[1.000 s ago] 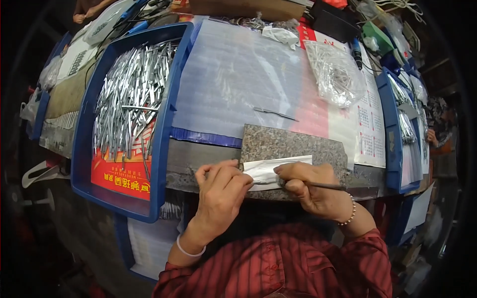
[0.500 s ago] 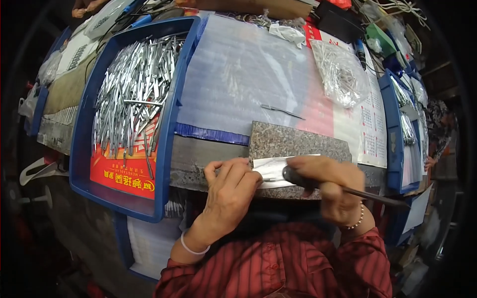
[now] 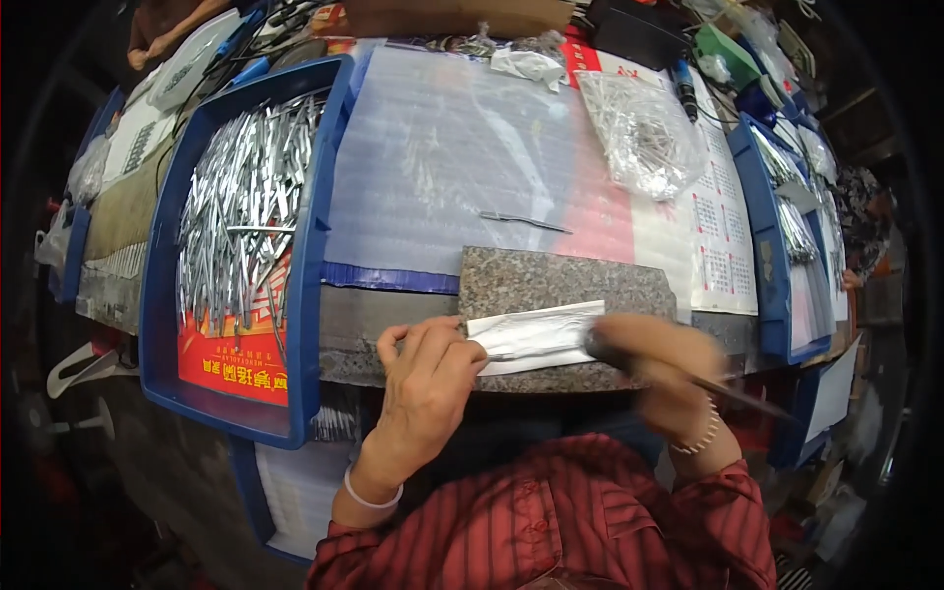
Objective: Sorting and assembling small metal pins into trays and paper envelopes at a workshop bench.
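On a speckled stone slab (image 3: 565,275) at the bench's front edge lies a creased white sheet (image 3: 536,329). My left hand (image 3: 425,383) is closed at the sheet's left end, its fingertips pinching a thin metal strip (image 3: 506,354) that lies along the sheet. Smeared by motion, my right hand (image 3: 669,379) grips a tool (image 3: 608,349) with a dark rounded end and a long dark shaft sticking out to the right. The rounded end hovers over or touches the sheet's right part; which one, I cannot tell. The tool's kind is unclear.
To the left a blue tray (image 3: 317,236) holds many shiny metal strips (image 3: 246,206). One dark thin piece (image 3: 526,222) lies on the plastic-covered bench (image 3: 433,147). Further right are a clear bag (image 3: 644,138) and another blue tray (image 3: 772,246). Another person's hands (image 3: 157,44) show far left.
My right hand with the tool has shifted slightly right, uncovering more of the white sheet. My left hand stays at the sheet's left end. The whole view has shifted slightly.
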Available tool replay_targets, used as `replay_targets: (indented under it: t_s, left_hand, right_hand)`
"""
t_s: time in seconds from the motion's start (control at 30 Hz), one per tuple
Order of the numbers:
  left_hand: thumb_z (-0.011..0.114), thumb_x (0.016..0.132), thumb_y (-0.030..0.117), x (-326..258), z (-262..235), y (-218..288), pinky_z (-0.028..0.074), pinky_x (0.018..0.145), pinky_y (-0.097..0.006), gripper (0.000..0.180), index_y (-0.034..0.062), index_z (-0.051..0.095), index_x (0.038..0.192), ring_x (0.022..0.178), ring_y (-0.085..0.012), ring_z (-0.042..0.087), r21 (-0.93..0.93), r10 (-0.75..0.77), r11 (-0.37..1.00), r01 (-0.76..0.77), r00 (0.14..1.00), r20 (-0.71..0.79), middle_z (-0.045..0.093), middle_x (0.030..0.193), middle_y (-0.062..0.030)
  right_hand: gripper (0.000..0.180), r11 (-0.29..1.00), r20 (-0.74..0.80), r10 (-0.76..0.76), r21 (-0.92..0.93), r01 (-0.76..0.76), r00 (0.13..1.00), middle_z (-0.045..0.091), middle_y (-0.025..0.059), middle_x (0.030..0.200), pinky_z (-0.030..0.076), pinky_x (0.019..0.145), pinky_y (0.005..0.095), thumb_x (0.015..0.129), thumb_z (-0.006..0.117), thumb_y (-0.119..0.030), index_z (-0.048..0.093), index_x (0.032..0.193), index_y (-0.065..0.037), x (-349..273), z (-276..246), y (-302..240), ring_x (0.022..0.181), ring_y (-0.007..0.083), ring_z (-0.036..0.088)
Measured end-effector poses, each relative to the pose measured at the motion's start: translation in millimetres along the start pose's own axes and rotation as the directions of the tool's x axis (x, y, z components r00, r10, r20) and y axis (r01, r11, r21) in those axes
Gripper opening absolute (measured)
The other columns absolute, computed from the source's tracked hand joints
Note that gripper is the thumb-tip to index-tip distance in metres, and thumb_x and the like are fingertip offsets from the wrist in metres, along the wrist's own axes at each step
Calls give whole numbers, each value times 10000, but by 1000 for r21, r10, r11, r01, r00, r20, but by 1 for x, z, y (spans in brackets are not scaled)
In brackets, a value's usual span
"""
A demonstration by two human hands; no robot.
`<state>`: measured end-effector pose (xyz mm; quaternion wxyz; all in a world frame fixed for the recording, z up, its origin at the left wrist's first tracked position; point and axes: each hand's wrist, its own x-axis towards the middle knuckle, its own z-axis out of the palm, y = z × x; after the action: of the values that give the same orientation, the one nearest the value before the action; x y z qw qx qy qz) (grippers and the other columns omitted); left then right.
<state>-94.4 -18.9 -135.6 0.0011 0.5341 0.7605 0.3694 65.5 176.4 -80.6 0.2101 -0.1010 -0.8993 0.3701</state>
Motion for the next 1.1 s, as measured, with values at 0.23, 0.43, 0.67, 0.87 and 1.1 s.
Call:
replay_targets:
  t_s: [0.23,0.43,0.67,0.87,1.1]
  left_hand:
    - [680,765,-1,-7,0,2,334,890,-421,182,72,591,905,996,-276,613,67,7,998,-7,1000,1,595,896,-54]
    - [685,757,-11,-27,-13,20,342,888,-425,193,73,588,902,978,-294,615,104,-2,994,12,995,-97,586,895,-85]
    - [667,822,-18,-85,-34,59,491,727,-351,160,4,659,980,818,-298,642,-308,-262,925,223,961,-89,674,903,-134]
    - [628,882,51,-166,-41,51,493,706,-340,129,11,654,1001,777,-279,642,-287,-397,857,428,903,163,652,857,-123]
    - [589,912,85,-275,-65,-48,500,704,-377,146,6,647,1020,793,-341,644,7,-790,550,835,523,-321,664,875,-182]
  right_hand:
    - [268,983,-147,77,176,-51,986,690,136,910,494,689,357,1008,498,-221,647,901,-25,-12,-17,6,783,256,610]
    - [220,897,92,303,310,-316,949,640,77,950,451,634,207,1010,412,-70,547,1170,-2,-35,-6,11,693,84,532]
    - [119,784,380,200,491,-380,903,695,79,792,511,639,241,872,670,-29,675,975,28,-42,45,-27,712,125,659]
    - [129,907,404,-47,400,-131,913,683,93,796,491,602,262,882,624,-31,675,991,15,-36,71,-43,660,152,641]
    - [316,482,-227,134,865,137,965,652,172,897,396,365,219,1048,392,-250,562,949,-4,11,-9,-42,433,63,440]
